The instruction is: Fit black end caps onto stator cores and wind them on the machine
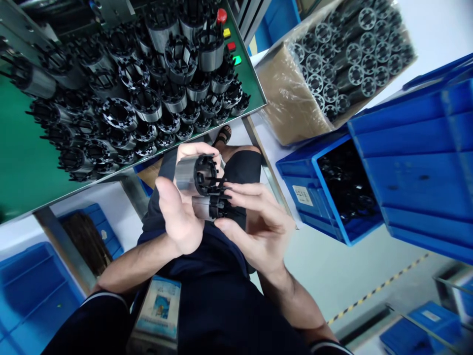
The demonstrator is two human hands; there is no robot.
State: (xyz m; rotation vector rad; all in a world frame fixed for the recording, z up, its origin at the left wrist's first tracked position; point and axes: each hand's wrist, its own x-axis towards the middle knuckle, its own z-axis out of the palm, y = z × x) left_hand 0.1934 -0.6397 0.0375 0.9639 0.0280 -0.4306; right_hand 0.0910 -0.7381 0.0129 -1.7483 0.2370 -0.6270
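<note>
In front of my lap my left hand (181, 212) is closed around a steel motor stator core (186, 175) lying on its side, its black pronged plastic end toward the right. Just below it, close against that hand, is a second, smaller-looking stator core (201, 207), also with a black plastic end. The thumb and fingertips of my right hand (262, 222) pinch around the black end of this lower core, and some fingers reach the prongs of the upper one. My left fingers are partly hidden behind the upper core.
Many similar stator cores (148, 103) stand crowded on the green worktop (22, 167), near coloured buttons (231, 46). At the right, a plastic-wrapped carton (284, 93) holds grey slotted cores. Below it, a blue bin (306, 185) contains black parts. More blue crates (421, 162) stand alongside.
</note>
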